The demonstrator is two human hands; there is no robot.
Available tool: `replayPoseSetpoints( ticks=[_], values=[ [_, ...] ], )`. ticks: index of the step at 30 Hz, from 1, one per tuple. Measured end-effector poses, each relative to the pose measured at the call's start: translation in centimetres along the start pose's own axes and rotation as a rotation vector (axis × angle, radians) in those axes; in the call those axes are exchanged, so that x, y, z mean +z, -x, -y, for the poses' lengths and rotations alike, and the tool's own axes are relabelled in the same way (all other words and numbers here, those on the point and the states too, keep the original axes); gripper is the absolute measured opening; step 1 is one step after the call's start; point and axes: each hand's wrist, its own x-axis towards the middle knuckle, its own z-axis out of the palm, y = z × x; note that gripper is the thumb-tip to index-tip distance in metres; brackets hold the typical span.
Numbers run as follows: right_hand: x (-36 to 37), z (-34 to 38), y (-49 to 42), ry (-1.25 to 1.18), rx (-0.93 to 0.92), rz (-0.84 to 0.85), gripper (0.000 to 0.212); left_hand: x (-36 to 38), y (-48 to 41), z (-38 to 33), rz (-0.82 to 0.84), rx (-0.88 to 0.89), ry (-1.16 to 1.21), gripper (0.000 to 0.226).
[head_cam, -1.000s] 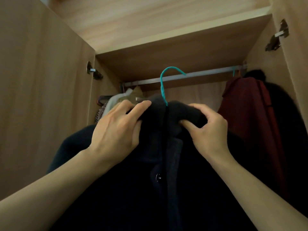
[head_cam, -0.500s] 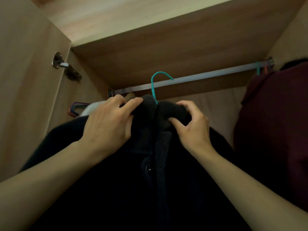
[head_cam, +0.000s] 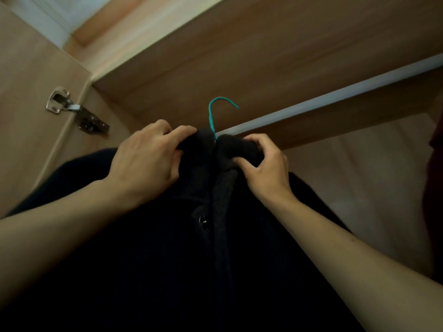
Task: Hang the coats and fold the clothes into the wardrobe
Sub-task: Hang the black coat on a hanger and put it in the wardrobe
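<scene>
While both hands hold it up by the collar, the long dark wool coat [head_cam: 167,259] fills the near part of the view. Its front, with one dark button [head_cam: 203,221], faces the person, and its length hangs down out of sight. The left hand [head_cam: 146,159] has its grip closed over the left fold of the collar, fingers curled across the top. The right hand [head_cam: 266,168] pinches the right fold between thumb and curled fingers.

Between the two grips, at about the same reach from each, the teal wire hanger hook [head_cam: 217,111] stands straight up out of the neck. Its open end curves to the right.

Beyond it, the pale metal rail [head_cam: 335,97] runs crosswise under the wardrobe's top board [head_cam: 263,56], from behind the collar towards the wardrobe's right edge. The hook looks free of the rail and nearer than it. So the move likely turns on carrying the hook forward over the rail, then lowering it.

A metal hinge [head_cam: 76,111] sits at the wardrobe's left side, and a dark red garment [head_cam: 434,188] hangs at its right edge.
</scene>
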Motion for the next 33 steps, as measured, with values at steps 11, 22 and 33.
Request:
replayPoseSetpoints(
  ticks=[11,22,33],
  values=[
    [6.1,-6.2,-4.5,-0.076,0.192,-0.01,0.035,6.6,-4.6,1.9,0.064,0.016,-0.178,0.048],
    [9.7,-10.5,-4.7,-0.205,0.252,-0.033,0.035,10.0,-5.3,1.9,0.13,0.031,-0.333,0.044],
    [11.9,-15.7,-0.7,-0.251,0.42,0.133,0.026,14.6,-1.1,3.1,0.32,0.044,-0.267,0.045]
  ],
)
